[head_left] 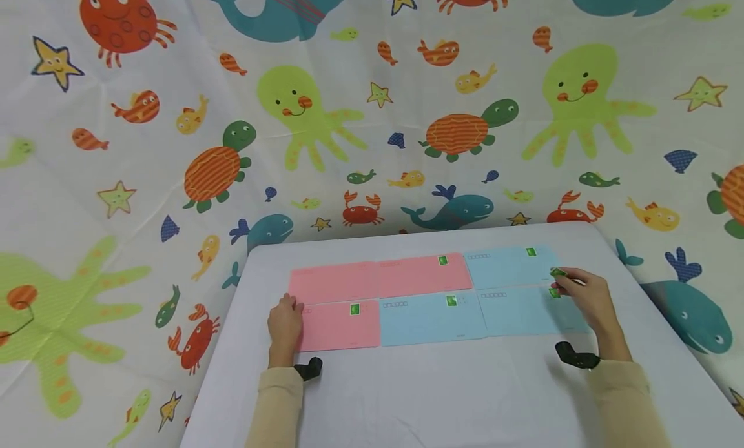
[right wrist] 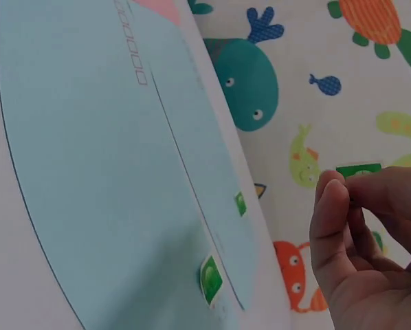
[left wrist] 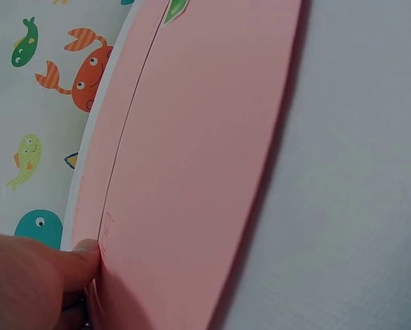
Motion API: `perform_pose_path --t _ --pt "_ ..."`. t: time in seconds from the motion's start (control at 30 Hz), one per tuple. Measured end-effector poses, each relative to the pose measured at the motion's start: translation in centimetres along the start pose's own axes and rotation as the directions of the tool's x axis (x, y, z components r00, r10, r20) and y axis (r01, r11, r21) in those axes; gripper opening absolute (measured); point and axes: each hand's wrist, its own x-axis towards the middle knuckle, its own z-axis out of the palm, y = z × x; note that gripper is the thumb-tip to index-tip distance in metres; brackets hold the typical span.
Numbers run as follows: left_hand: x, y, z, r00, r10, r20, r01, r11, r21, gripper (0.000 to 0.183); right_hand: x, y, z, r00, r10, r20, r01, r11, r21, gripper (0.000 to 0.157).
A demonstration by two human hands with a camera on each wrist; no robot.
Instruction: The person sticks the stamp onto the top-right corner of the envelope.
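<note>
Pinched between the thumb and fingers of my right hand (head_left: 591, 298) is a small green stamp (right wrist: 360, 169), raised over the right end of the envelopes. Another bit of green shows behind those fingers in the right wrist view. Under this hand lies the lower right blue envelope (head_left: 523, 315), which bears a green stamp (right wrist: 211, 280) near its corner. My left hand (head_left: 285, 324) rests at the left end of the rows, its thumb at the edge of the lower pink envelope (left wrist: 185, 172), close to the seam with the upper left pink envelope (head_left: 331, 282).
Two rows of pink and blue envelopes lie side by side on the white table (head_left: 442, 390). The upper middle pink envelope (head_left: 418, 277), the upper blue envelope (head_left: 506, 267) and the lower middle blue envelope (head_left: 424, 322) carry green stamps. A sea-animal curtain (head_left: 349, 125) hangs behind.
</note>
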Motion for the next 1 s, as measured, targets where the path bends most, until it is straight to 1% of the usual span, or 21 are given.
perform_pose_path --t 0.07,0.17,0.4,0.63,0.73,0.83,1.0 --pt "0.0 -0.1 0.0 1.000 0.000 0.002 0.000 1.000 0.003 0.039 0.0 -0.4 0.5 1.000 -0.012 0.001 0.012 1.000 -0.008 0.051" --pt "0.0 -0.2 0.1 1.000 0.000 0.010 0.000 1.000 0.008 0.039 0.2 -0.8 1.4 0.999 -0.036 -0.005 0.036 0.999 0.008 0.050" --pt "0.0 -0.3 0.1 1.000 0.012 -0.009 -0.011 1.000 0.020 0.038 0.8 -1.7 2.9 0.996 -0.084 -0.004 0.084 0.989 0.120 0.042" --pt "0.0 -0.2 0.0 1.000 0.001 -0.007 0.000 1.000 0.008 0.039 1.2 -2.3 4.3 0.984 -0.176 0.007 0.172 0.970 0.170 0.039" --pt "0.1 -0.2 0.0 1.000 -0.005 -0.005 0.005 1.000 0.009 0.039 1.3 -2.7 4.9 0.984 -0.176 0.007 0.172 0.970 0.174 0.038" --pt "0.1 -0.2 0.0 1.000 -0.006 -0.007 0.006 1.000 0.016 0.038 1.4 -3.1 5.6 0.988 -0.156 -0.001 0.154 0.972 0.177 0.039" --pt "0.0 0.0 -0.1 1.000 0.006 -0.019 -0.005 1.000 0.025 0.038 1.7 -3.9 6.8 0.991 -0.136 -0.008 0.135 0.974 0.179 0.038"
